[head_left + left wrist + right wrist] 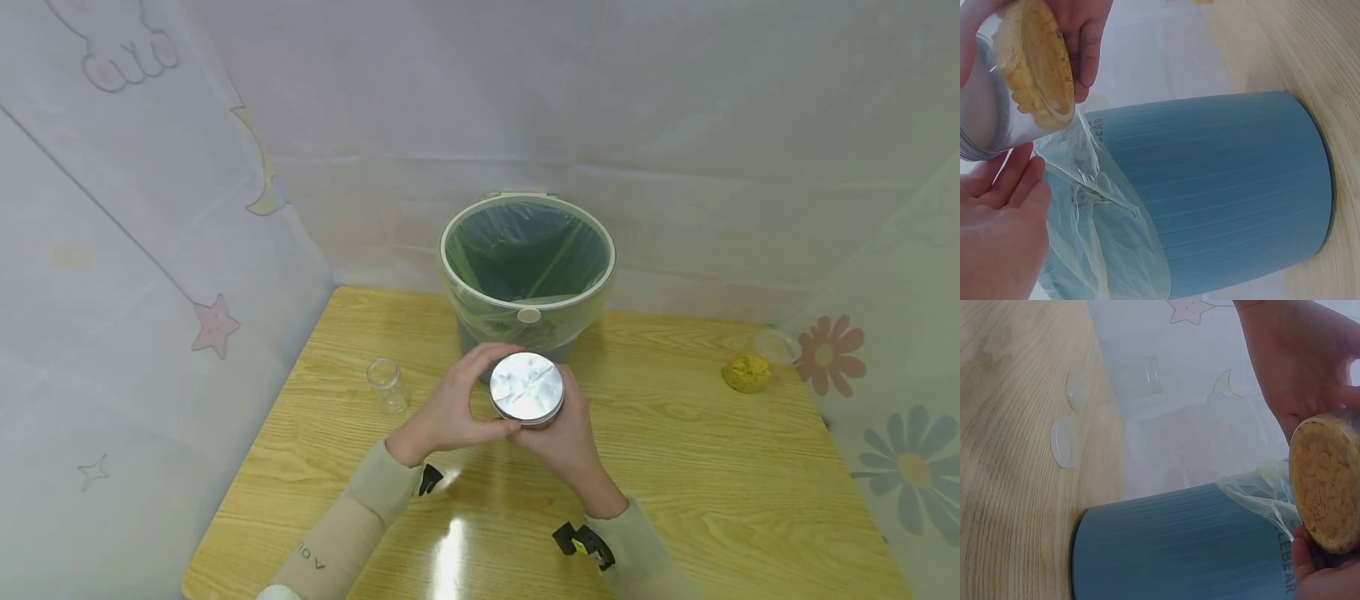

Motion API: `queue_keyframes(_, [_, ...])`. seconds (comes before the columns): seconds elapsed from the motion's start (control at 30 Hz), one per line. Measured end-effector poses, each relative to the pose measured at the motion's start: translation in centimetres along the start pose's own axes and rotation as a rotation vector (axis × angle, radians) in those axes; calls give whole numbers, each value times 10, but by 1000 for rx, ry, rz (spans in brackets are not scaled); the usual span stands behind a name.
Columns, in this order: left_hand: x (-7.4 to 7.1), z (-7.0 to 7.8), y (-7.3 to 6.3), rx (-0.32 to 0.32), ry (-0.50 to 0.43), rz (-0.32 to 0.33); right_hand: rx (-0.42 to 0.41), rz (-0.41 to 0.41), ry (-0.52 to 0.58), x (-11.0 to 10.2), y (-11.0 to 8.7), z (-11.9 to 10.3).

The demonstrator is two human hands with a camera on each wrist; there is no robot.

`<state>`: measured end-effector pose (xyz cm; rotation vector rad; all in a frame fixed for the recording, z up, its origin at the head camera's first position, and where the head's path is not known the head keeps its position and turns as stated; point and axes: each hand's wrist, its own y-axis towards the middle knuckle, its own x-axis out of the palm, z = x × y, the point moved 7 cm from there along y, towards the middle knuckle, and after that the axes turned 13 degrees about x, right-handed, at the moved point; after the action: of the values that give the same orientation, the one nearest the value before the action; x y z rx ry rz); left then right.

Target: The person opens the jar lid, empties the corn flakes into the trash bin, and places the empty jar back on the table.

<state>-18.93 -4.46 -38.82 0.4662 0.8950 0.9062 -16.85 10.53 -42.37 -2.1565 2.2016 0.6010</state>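
Note:
Both hands hold a clear jar (527, 386) with a silver foil seal over its top, raised just in front of the bin. Yellow flaky pieces (1325, 487) show at the jar's base in the wrist views. My left hand (456, 410) wraps its left side, thumb near the front rim and fingers behind. From the right and below, my right hand (564, 437) grips the jar's body. The foil appears whole, with creases across it. Part of the right hand's fingers is hidden behind the jar in the head view.
A bin (528, 313) with a translucent liner (1104, 231) stands at the table's back. Left of it is a clear jar (385, 377); a shallow clear round piece (1065, 442) lies near that. Another clear jar with yellow contents (746, 372) stands far right. Cloth walls enclose the table (697, 467).

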Motion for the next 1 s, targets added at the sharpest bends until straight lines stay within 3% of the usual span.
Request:
queue_keyframes(0.3, [-4,-2,-1,-53,62,40,-16,11,-15,0,-1,-1])
queue_keyframes(0.67, [-5,-3,-1,-94,65,84,-29,15,8,0,-1,0])
queue_keyframes(0.83, [-5,-4,-2,-106,85,62,-23,-9,27,0,-1,3])
queue_keyframes(1.0, [-2,-1,-1,-65,61,0,-18,0,26,0,0,4])
